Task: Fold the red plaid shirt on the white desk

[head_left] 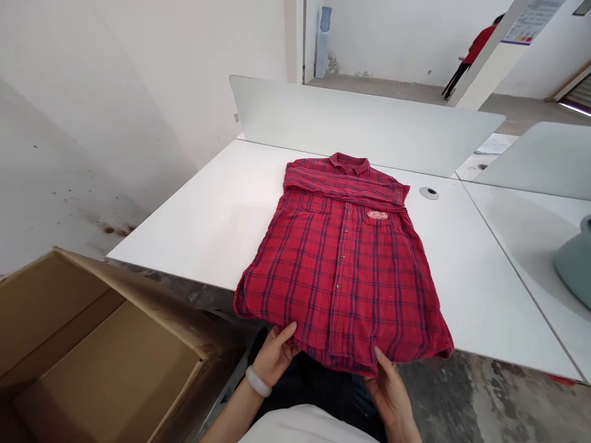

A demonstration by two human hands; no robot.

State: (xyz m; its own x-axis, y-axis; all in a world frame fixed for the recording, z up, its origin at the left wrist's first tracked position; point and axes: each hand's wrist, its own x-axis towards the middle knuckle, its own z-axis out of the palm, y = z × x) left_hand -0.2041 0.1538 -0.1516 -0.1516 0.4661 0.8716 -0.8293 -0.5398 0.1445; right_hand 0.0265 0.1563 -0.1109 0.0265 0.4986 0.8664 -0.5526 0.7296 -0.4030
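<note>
A red plaid shirt (309, 258) with dark blue stripes lies front side up on the white table (203, 209), its collar toward the far edge. The sleeves are folded across its chest, and an oval patch shows on one pocket. Its hem hangs over the near table edge. My left hand (276, 357), with a pale bangle on the wrist, pinches the hem left of the button line. On the other side, my right hand (388, 387) grips the hem with the thumb on top. The fingers under the cloth are partly hidden.
An open cardboard box (115, 357) stands at the lower left, beside the table. A frosted divider (360, 126) runs along the table's back. At the right is a blue-green rounded object (575, 264), partly cut off. A person in red (478, 52) is far behind.
</note>
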